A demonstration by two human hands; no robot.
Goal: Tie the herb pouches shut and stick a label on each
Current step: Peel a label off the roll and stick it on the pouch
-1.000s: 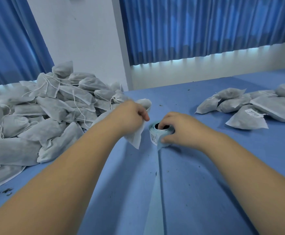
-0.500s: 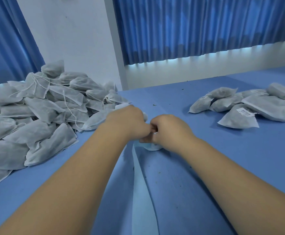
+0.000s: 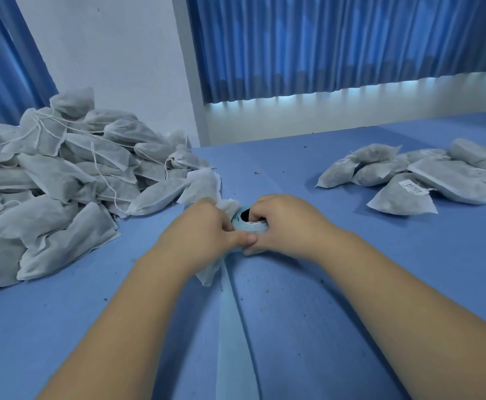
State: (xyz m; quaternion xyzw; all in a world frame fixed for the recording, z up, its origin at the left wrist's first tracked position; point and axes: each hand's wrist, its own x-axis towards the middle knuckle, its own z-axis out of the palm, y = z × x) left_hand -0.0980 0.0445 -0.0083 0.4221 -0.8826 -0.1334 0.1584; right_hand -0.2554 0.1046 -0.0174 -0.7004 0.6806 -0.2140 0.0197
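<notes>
Right now the step in hand looks like peeling a label off the roll. The right hand (image 3: 282, 226) grips the label roll (image 3: 243, 222) on the counter (image 3: 365, 313), with fingers curled over its rim and into the dark core. The left hand (image 3: 207, 229) is closed round a pouch (image 3: 210, 274), whose white fabric shows above and below the fist. Its thumb meets the right fingertips at the near edge of the roll. The label itself is hidden between the fingers, so I cannot tell whether its corner has lifted.

To do this well, the right hand should pin the roll so it cannot spin. The left thumb should lift the label by one corner, pulling low and slowly along the backing strip (image 3: 233, 342) that trails toward the camera. A quick pull risks curling or creasing the sticker. The pouch should stay pinned in the palm with a flat face ready.

The unlabelled heap (image 3: 62, 183) lies well to the left. The labelled pouches (image 3: 409, 180) lie to the right, one showing its sticker (image 3: 413, 187), so much of the job appears to remain.
</notes>
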